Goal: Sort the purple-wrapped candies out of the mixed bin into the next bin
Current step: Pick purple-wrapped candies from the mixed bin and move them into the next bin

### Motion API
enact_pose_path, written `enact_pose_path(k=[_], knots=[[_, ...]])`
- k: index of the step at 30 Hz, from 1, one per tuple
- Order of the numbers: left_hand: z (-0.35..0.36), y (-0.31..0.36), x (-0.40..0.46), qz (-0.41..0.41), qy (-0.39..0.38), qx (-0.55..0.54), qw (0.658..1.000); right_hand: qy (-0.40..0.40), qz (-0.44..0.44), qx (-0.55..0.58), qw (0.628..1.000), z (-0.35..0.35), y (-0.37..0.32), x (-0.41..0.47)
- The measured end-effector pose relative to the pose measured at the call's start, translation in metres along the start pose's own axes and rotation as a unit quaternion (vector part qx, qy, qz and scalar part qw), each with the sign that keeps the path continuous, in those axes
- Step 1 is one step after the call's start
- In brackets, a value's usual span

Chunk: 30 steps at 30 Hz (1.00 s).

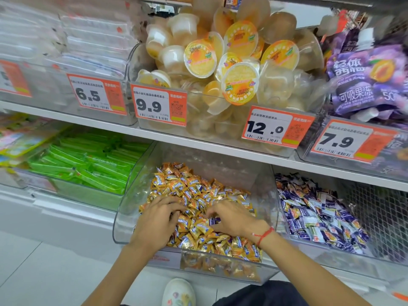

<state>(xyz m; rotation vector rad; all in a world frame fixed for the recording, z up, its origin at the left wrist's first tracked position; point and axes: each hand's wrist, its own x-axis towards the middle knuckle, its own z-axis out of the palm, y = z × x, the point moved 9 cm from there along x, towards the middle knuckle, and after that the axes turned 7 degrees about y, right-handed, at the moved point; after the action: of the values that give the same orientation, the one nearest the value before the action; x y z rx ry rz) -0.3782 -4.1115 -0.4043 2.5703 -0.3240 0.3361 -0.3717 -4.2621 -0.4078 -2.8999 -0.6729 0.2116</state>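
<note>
Sitting on the low shelf is a clear mixed bin [123, 217] full of gold and orange wrapped candies [189, 186]. Both hands are down in the pile. The left hand [157, 219] lies on the candies with its fingers bent down into them, and I cannot tell if it holds one. The right hand [231, 218] has its fingers curled down too, and its fingertips touch a purple-wrapped candy [213, 221] that peeks out in the middle of the pile, between the two hands. I cannot tell if the candy is really pinched. A red string bracelet [263, 236] goes round the right wrist.

Just to the right is the next bin [331, 259], also clear. It is full of purple and white candies [318, 213]. A clear wall stands between the two piles.

To the left is a bin of green packets [88, 164]. Further left are some bright flat packs [19, 138].

On the shelf above, a big clear bin holds jelly cups [240, 71] with yellow lids, piled high. Right of it are purple pouches [364, 71]. Left of it are white blurry packs [66, 36].

Orange and white price tags stick on the bin fronts: 6.5 [97, 94], 9.9 [159, 106], 12.0 [277, 128] and 7.9 [351, 141].

At the bottom, a white shoe [178, 292] stands on the pale floor [44, 272], and a dark trouser knee [265, 294] is beside it.
</note>
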Motion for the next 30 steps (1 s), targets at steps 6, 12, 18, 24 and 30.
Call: enact_pose_path(k=[6,12,18,24,30], knots=[[-0.001,0.0,0.001,-0.004,0.015,0.013,1.0,0.056,0.087,0.131,0.986,-0.024,0.018,-0.024],[0.002,-0.013,0.001,-0.047,0.009,0.054,0.997,0.084,0.217,0.28,0.931,-0.036,0.061,-0.018],[0.006,-0.021,-0.003,-0.089,-0.016,0.061,0.994,0.061,0.222,0.33,0.915,-0.02,0.062,0.033],[0.004,-0.024,-0.007,-0.09,0.015,0.038,0.995,0.041,0.248,0.177,0.952,0.006,0.047,0.077],[0.0,-0.02,-0.024,-0.073,0.055,0.04,0.995,0.012,0.326,0.254,0.911,0.015,0.042,0.051]])
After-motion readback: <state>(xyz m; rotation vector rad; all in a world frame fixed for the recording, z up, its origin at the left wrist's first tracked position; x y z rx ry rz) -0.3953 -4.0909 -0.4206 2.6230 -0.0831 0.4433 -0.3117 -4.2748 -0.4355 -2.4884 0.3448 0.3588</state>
